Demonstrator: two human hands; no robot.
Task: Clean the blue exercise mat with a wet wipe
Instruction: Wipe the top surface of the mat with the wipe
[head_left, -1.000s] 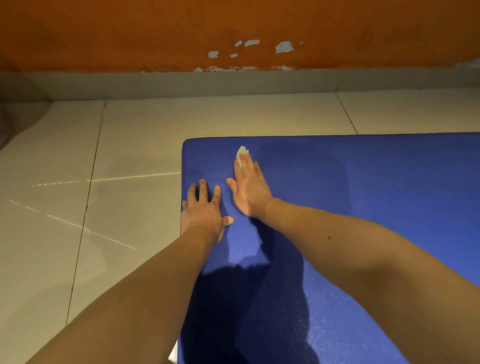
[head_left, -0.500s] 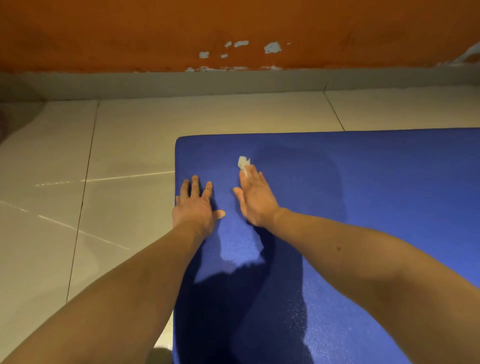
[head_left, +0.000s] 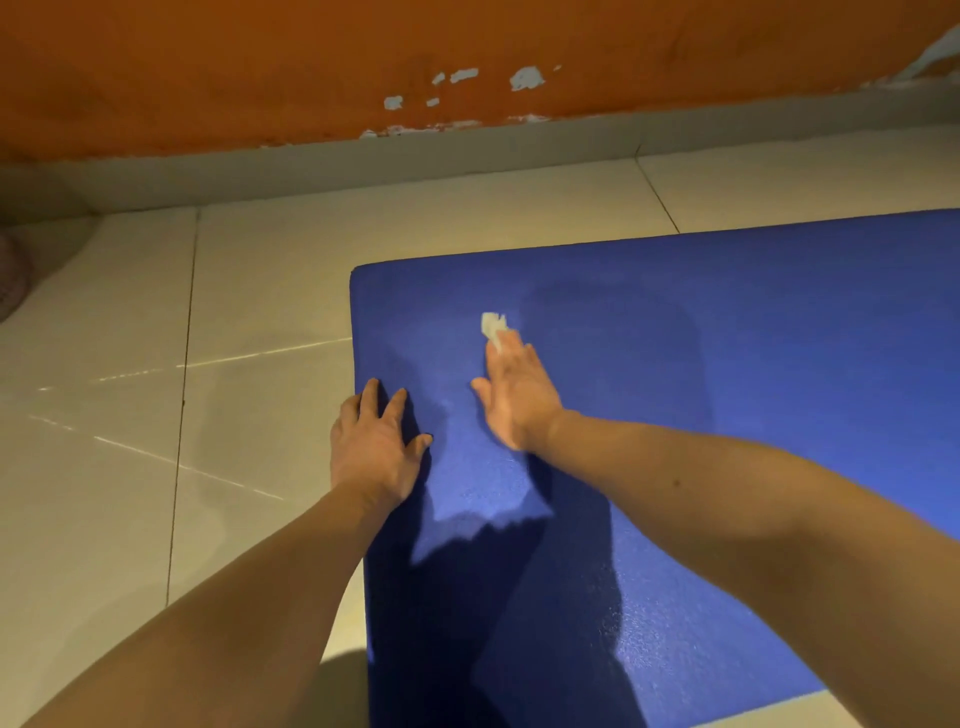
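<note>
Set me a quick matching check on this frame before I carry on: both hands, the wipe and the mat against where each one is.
Things:
1. left hand
2. right hand
3. wipe
4. mat

Places:
A. pokes out past the fingertips
B. lies flat on the floor
C. presses down at the mat's left edge
D. lies with straight fingers on the wipe

Pairs: 1-C, 2-D, 3-A, 4-B

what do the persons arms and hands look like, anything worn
Nothing is worn: the left hand and right hand show no gloves, rings or watch. The left forearm and right forearm are bare, no sleeves in view. The right one has a small dark spot.
</note>
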